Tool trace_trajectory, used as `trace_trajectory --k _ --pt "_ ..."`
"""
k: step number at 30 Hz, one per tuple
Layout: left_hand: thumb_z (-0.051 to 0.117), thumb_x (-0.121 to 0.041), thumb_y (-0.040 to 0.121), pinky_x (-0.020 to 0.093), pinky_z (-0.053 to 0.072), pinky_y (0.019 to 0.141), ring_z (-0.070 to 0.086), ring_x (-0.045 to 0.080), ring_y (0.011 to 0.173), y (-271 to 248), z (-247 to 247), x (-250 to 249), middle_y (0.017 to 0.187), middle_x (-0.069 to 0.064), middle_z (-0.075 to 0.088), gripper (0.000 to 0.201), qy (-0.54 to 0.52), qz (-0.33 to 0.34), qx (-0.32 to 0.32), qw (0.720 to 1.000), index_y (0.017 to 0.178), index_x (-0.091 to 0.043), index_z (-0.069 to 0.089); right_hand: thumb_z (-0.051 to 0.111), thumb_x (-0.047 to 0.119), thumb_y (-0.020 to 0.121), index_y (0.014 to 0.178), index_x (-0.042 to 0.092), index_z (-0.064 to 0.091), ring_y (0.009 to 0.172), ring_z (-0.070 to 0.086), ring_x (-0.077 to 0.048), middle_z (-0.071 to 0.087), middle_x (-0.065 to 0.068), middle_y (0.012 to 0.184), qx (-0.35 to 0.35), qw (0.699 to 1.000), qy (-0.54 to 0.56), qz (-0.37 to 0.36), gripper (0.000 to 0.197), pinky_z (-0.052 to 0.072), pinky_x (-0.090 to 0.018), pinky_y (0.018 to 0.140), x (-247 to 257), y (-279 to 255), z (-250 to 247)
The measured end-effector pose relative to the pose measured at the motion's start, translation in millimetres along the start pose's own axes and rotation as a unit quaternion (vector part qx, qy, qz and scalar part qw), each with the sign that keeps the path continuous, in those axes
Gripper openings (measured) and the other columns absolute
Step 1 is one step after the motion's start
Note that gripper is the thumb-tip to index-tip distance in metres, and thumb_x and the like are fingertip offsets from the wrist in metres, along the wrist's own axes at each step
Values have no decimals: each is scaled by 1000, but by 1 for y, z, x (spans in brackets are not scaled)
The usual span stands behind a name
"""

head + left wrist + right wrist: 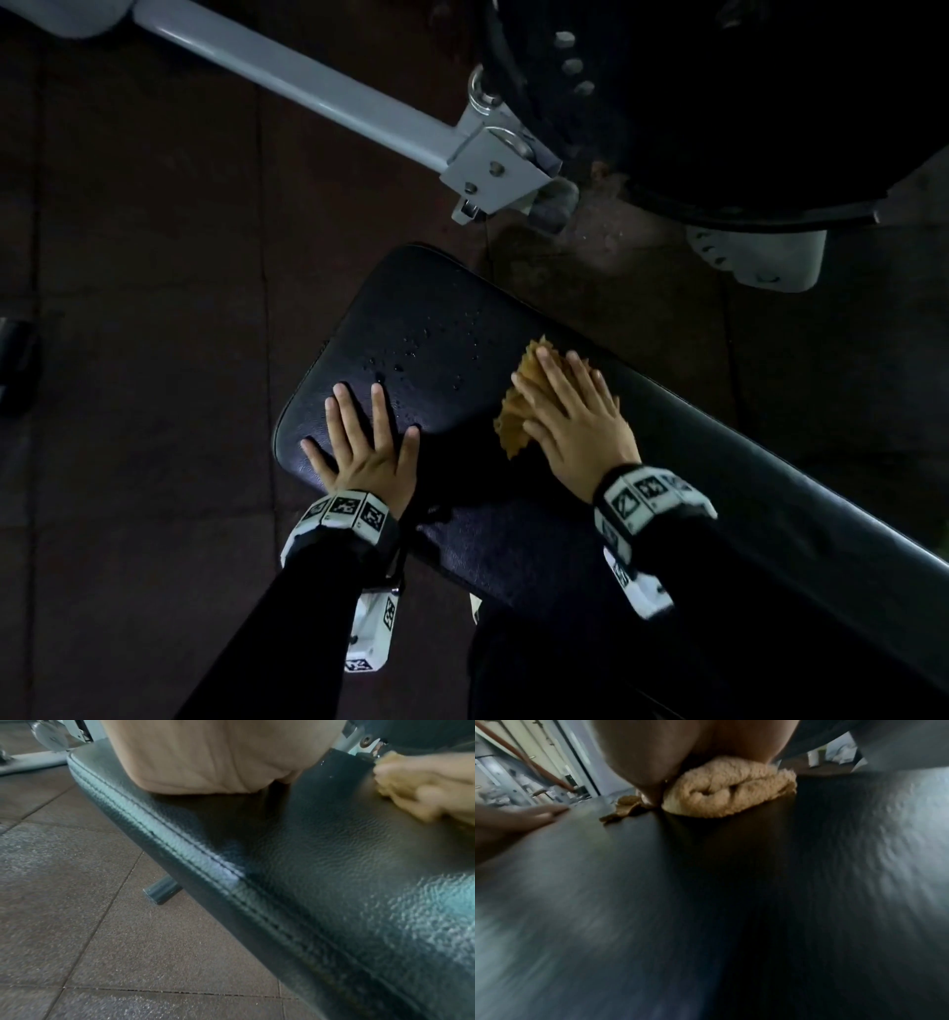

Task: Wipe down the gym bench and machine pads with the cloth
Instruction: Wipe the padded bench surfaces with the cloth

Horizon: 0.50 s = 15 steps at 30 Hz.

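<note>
A black padded gym bench (436, 318) runs from the centre to the lower right in the head view. Water droplets (411, 354) dot its rounded end. My left hand (364, 437) lies flat on that end with fingers spread, holding nothing. My right hand (570, 411) presses flat on a tan cloth (513, 426) near the middle of the pad. The cloth (731, 789) looks bunched under the right palm in the right wrist view. The left wrist view shows the bench's stitched edge (205, 850), the left palm (205, 754), and the cloth (401, 780) at far right.
A grey steel frame bar (308, 82) crosses the upper left, ending in a bracket (493, 169). A dark weight plate or machine part (744, 103) fills the top right. Dark rubber floor tiles (128, 257) surround the bench. A bench leg (162, 890) shows below the pad.
</note>
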<state>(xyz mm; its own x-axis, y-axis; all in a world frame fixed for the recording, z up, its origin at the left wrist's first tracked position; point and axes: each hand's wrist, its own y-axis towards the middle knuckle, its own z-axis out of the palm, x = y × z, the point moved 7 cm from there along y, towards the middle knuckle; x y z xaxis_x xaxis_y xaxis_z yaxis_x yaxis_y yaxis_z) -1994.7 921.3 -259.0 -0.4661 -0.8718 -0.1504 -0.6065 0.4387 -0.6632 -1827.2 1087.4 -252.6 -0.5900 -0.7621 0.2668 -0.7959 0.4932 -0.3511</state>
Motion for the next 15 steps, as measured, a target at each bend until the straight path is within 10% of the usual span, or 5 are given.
trace_trajectory --k 3,7,15 --pt "11 -59 93 48 -26 107 -49 4 124 3 2 2 135 -11 -54 66 -2 2 -14 1000 135 -42 -37 29 45 96 146 42 9 145 6 -24 -4 10 158 -9 999 17 34 55 7 -43 115 -28 24 -12" --pt "13 -60 92 48 -24 109 -46 2 126 3 3 3 138 -13 -50 67 -19 19 -50 998 135 -44 -35 33 43 96 146 33 22 124 43 -33 38 -8 144 -11 984 91 151 52 34 -43 103 -83 20 -20" --pt "44 -48 92 48 -12 113 -5 19 147 -1 -39 26 160 7 0 75 -46 39 -192 979 152 -21 8 38 43 96 135 18 36 110 55 -31 53 -8 130 29 945 156 286 47 42 -39 91 -151 -53 -21"
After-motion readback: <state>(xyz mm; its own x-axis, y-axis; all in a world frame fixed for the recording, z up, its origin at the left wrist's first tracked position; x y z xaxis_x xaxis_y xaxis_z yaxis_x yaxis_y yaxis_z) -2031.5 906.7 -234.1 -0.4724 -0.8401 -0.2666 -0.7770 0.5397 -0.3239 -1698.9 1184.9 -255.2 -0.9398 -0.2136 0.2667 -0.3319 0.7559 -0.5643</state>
